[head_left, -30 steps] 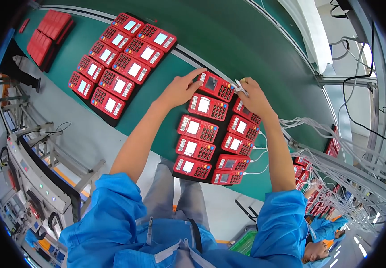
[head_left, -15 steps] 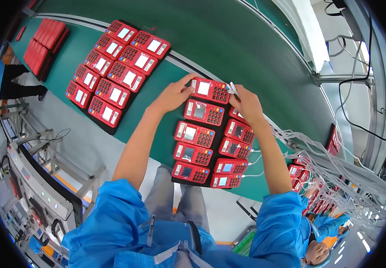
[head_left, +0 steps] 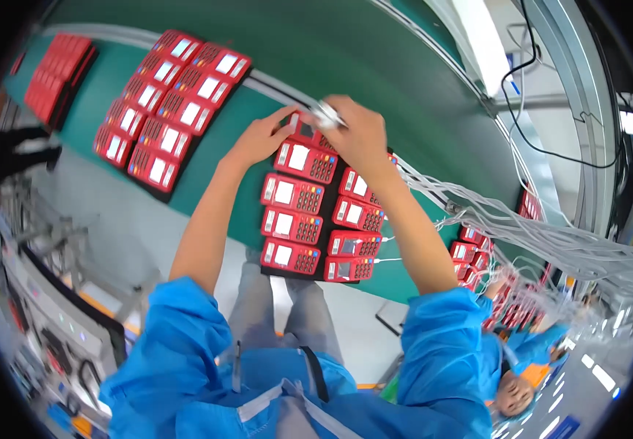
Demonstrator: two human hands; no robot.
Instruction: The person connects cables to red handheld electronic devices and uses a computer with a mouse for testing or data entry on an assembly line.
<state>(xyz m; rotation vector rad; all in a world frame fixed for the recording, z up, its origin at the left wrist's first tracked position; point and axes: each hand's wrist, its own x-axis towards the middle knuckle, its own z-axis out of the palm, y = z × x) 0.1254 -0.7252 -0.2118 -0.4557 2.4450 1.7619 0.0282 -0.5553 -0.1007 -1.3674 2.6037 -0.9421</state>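
We're at the green conveyor belt (head_left: 375,66), which runs diagonally across the view. On it sit two black trays of red handheld terminals with keypads and small screens: a far tray (head_left: 166,102) off to our left, untouched, and the near tray (head_left: 316,212) right in front of us, two columns of units.

A bundle of white cables (head_left: 521,227) comes in from our right and fans to the near tray's right column; connectors look seated on the lower units.

Step in hand, as we read it: plugging the top unit. The left hand (head_left: 261,135) is flat-curled on the left edge of the top terminal (head_left: 302,132), pinning it down. The right hand (head_left: 357,132) is clenched around a small white-grey plug (head_left: 325,113) just above that unit's top end; blurred, so we can't tell whether it's already in the port.

To do it well:
- keep the left hand pressing so the unit doesn't slide in the tray
- line the plug square to the port before pushing, no angled force
- route the lead over the right side, clear of neighbouring screens
- don't drag a sleeve across the seated cables below.
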